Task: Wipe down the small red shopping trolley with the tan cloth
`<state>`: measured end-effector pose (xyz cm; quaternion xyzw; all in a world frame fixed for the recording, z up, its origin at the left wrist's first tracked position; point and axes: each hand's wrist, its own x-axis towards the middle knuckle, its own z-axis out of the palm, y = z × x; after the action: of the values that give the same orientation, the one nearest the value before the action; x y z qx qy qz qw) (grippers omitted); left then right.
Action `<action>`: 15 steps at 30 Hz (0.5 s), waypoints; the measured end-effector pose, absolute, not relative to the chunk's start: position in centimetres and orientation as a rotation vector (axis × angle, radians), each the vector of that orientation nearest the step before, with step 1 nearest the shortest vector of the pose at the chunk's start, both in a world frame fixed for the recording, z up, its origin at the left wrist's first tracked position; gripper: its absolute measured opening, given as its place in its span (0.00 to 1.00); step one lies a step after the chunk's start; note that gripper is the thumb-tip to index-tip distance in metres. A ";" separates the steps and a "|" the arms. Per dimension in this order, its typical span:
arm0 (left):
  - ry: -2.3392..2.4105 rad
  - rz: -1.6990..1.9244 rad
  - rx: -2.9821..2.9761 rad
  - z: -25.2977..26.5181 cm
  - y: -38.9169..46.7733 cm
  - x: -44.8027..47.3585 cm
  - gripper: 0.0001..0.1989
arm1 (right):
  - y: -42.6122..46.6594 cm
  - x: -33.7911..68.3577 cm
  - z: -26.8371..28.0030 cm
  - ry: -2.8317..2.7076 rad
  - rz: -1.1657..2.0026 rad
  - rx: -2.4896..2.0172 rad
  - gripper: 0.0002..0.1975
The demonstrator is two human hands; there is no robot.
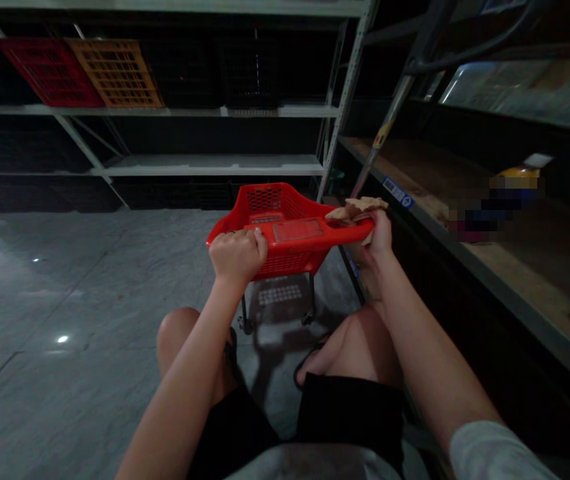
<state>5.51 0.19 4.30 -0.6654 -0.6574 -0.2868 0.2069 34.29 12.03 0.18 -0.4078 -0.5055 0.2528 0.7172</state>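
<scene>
A small red plastic shopping cart (pixel 309 243) on black legs and casters stands in front of my knees. My left hand (pixel 239 253) is closed around the left part of its handle, thumb on top. At the handle's right end, my right hand (pixel 381 233) is closed, with a torn, crumpled piece of brown paper or cardboard (pixel 357 210) between it and the red plastic. Some of that brown piece hangs below the handle. The right fingers are partly hidden. I see no goods in the visible part of the cart's basket.
White metal shelving (pixel 205 167) stands ahead, holding a red crate (pixel 52 70), a yellow crate (pixel 117 72) and dark crates. On the right runs a low brown shelf (pixel 529 267) with a yellow-and-blue item (pixel 517 180), partly blurred. Grey tiled floor (pixel 65 280) lies to the left.
</scene>
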 end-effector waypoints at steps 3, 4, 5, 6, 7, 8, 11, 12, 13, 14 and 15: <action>-1.813 -0.780 -1.806 4.2 0.3 5.6 0.25 | 10.9 31.2 -1.2 -0.864 0.368 -0.923 0.17; -1.803 -0.779 -1.796 4.2 0.3 5.5 0.25 | 10.0 30.0 -1.6 -0.833 0.221 -0.970 0.17; -1.797 -0.779 -1.791 4.2 0.3 5.5 0.25 | 8.9 28.8 -2.0 -0.840 0.068 -1.026 0.16; -1.797 -0.778 -1.790 4.2 0.3 5.4 0.25 | 7.7 27.6 -2.3 -0.884 -0.069 -1.083 0.16; -1.804 -0.772 -1.791 4.3 0.3 5.5 0.25 | 6.3 26.3 -2.4 -0.955 -0.172 -1.134 0.17; -1.815 -0.763 -1.796 4.3 0.3 5.6 0.26 | 5.0 25.1 -2.4 -1.043 -0.235 -1.170 0.17; -1.844 -0.739 -1.834 4.5 0.1 6.5 0.26 | 1.5 21.4 -1.2 -1.362 -0.262 -1.136 0.18; -1.849 -0.746 -1.852 4.5 -0.1 7.0 0.25 | 0.7 20.4 -0.7 -1.478 -0.239 -1.093 0.19; -1.853 -0.766 -1.869 4.5 -0.2 7.5 0.25 | 0.2 19.6 -0.1 -1.578 -0.209 -1.056 0.19; -1.852 -0.799 -1.884 4.4 -0.4 8.0 0.25 | -0.2 19.2 0.3 -1.651 -0.179 -1.036 0.19; -1.843 -0.841 -1.902 4.3 -0.6 8.5 0.24 | -0.2 19.2 0.7 -1.695 -0.154 -1.030 0.19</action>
<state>8.48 -0.59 4.33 -0.6733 -0.6524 -0.2976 0.1802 19.21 -0.19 0.68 -0.4343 -0.7144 -0.0647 0.5448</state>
